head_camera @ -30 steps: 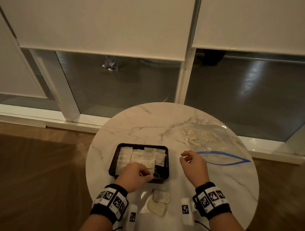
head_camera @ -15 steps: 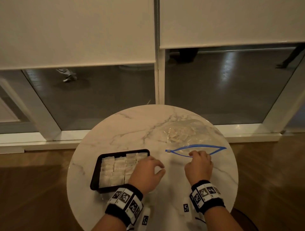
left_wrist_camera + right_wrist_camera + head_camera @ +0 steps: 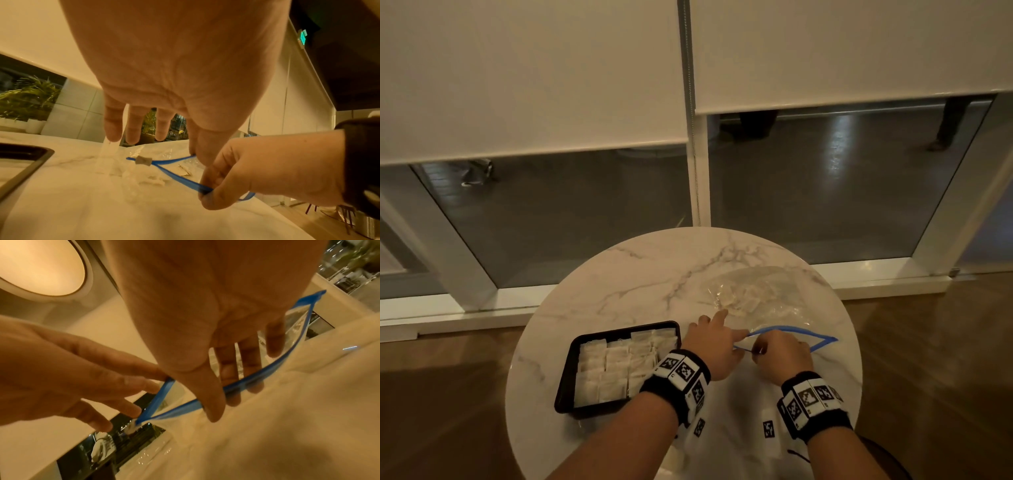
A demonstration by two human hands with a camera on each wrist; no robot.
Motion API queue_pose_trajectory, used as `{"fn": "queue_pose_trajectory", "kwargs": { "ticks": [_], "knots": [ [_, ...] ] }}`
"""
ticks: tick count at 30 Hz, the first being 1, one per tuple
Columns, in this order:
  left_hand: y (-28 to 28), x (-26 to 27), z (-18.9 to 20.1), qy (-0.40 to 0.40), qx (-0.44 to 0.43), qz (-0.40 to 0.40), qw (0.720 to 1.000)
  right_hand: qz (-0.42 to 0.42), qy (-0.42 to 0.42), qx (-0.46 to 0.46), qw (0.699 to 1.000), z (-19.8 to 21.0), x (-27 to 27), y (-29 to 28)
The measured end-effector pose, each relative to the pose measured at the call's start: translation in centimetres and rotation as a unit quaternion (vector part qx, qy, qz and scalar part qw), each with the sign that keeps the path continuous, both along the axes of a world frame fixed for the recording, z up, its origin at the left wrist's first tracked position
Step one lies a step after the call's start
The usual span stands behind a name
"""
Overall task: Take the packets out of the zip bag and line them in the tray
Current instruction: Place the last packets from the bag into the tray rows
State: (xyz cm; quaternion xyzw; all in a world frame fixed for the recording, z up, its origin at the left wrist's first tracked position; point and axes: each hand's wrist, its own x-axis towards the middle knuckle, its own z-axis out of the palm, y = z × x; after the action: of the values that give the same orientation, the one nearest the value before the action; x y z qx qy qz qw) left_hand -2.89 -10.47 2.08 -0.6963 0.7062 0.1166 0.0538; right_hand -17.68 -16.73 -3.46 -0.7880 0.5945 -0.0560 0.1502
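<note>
A clear zip bag (image 3: 767, 301) with a blue zip rim (image 3: 822, 342) lies on the right of the round marble table (image 3: 619, 274). Several pale packets (image 3: 739, 299) show through its plastic. My right hand (image 3: 780, 354) pinches the near rim (image 3: 203, 190) between thumb and fingers. My left hand (image 3: 714, 344) holds the far rim (image 3: 167, 382) at thumb and forefinger, its other fingers straight. The bag's mouth gapes between them, with a grey slider (image 3: 143, 160) at its left end. A black tray (image 3: 566, 380) on the left holds rows of white packets (image 3: 616, 366).
The table's front edge is close to my forearms, and white marker tags (image 3: 768, 428) lie there. Beyond the table stand a glass wall with lowered blinds (image 3: 534, 85) and a white frame post (image 3: 700, 192). Wooden floor (image 3: 441, 394) surrounds the table.
My left hand left the tray and moved right to the bag's mouth. My right hand reached forward and took the near rim. The head view swung right.
</note>
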Motion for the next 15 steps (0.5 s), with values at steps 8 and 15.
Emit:
{"fn": "queue_pose_trajectory", "kwargs": {
  "ticks": [8, 15],
  "knots": [
    [0.2, -0.4, -0.7, 0.082, -0.090, 0.105, 0.987, 0.084, -0.128, 0.109, 0.982, 1.3, -0.7, 1.0],
    [-0.1, 0.6, -1.0, 0.108, -0.074, 0.162, 0.978, 0.063, -0.204, 0.176, 0.961, 1.6, -0.4, 1.3]
  ]
}}
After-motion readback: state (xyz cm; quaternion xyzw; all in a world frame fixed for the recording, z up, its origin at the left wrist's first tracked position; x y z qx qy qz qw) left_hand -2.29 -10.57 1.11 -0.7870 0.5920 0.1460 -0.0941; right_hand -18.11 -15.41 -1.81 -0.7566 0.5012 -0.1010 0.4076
